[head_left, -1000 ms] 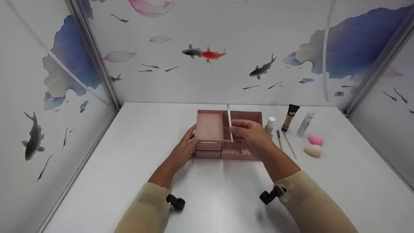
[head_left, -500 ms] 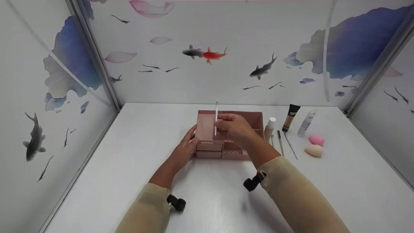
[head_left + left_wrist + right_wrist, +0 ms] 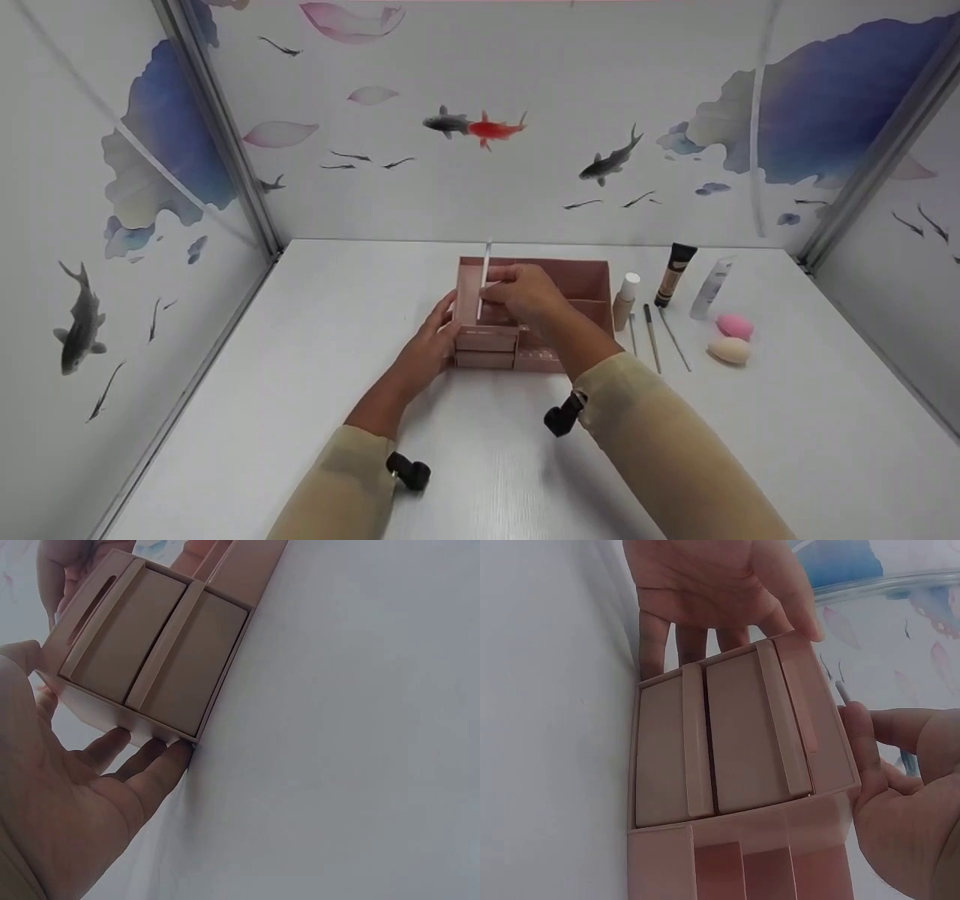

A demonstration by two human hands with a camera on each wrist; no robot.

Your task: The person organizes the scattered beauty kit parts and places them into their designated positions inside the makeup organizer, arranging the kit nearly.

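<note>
Currently, white stick (image 3: 484, 281) is pinched in right hand (image 3: 529, 296) over pink box (image 3: 486, 342); box's left side is pressed by left hand (image 3: 430, 343), fingers extended.

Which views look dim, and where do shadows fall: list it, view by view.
Head view: brighter than both wrist views, soft shadow beside the right sleeve, faint sheen on the white table; left wrist: greyish and dim, soft shadow by the lower corner of the organizer; right wrist: dim and hazy, low contrast.
</note>
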